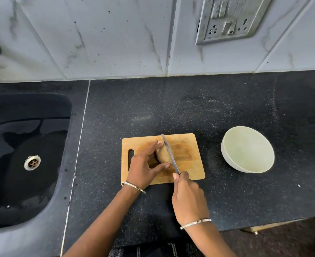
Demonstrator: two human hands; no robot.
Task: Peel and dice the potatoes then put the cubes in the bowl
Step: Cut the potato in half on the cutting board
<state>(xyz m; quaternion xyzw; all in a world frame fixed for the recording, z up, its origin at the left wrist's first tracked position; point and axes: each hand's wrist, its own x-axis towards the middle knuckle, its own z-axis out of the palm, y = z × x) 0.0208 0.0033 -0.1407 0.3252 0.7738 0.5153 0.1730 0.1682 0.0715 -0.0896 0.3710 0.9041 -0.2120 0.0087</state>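
Observation:
A brown potato (162, 153) with its skin on lies on a wooden cutting board (188, 156) in the middle of the black counter. My left hand (143, 165) pins the potato from the left, fingers at its far end and thumb at its near end. My right hand (188, 199) grips the handle of a knife (169, 153), whose blade lies along the potato's right side. A white bowl (247, 150) stands to the right of the board with nothing in it.
A black sink (23, 156) with a metal drain is set into the counter at the left. A tiled wall with a switch and socket plate (229, 19) rises behind. The counter's front edge (264, 224) runs at the lower right.

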